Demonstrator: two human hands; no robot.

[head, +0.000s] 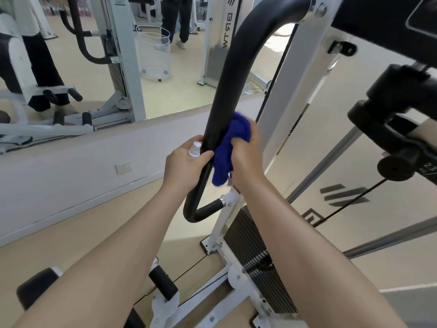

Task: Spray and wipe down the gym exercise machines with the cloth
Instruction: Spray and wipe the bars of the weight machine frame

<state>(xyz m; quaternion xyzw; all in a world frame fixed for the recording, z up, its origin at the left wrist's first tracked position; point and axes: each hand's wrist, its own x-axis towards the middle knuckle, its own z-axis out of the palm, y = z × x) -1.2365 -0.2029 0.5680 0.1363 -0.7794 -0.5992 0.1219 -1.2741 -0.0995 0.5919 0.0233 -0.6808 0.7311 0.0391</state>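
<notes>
Our right hand (246,155) clamps its fingers on the cloth (229,150) against the bar (227,91); our left hand (186,169) grips the bottle (194,150) and bar.

A person's right hand (246,155) presses a bunched blue cloth (230,150) against the curved black padded bar (227,91) of a white-framed gym machine (295,74), while the left hand (186,165) grips a small white spray bottle (194,150) and steadies the same bar from the left. Below, the bar bends into a bracket near the black weight stack (257,256). A wall mirror at far left reflects a white wire basket (153,55) and 1 standing person's legs (176,17).
</notes>
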